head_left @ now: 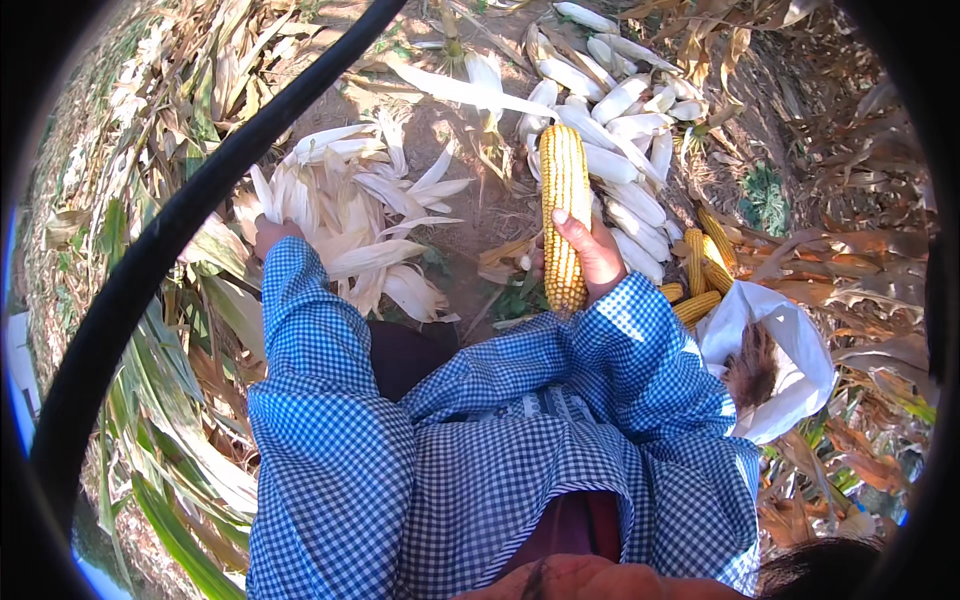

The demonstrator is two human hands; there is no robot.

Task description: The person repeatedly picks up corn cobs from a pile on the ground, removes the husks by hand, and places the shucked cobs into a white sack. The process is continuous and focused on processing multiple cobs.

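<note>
The right hand is closed around a husked yellow corn cob, upright between the knees, kernels in tight hard rows. It is better to grip it low, so it does not slip. The left hand reaches into the heap of pale, papery husks; I cannot tell if it is closed. Farther lies a pile of unhusked ears.

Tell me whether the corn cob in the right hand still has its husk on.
No: the corn cob gripped by the right hand shows bare yellow kernels along its whole length.
</note>
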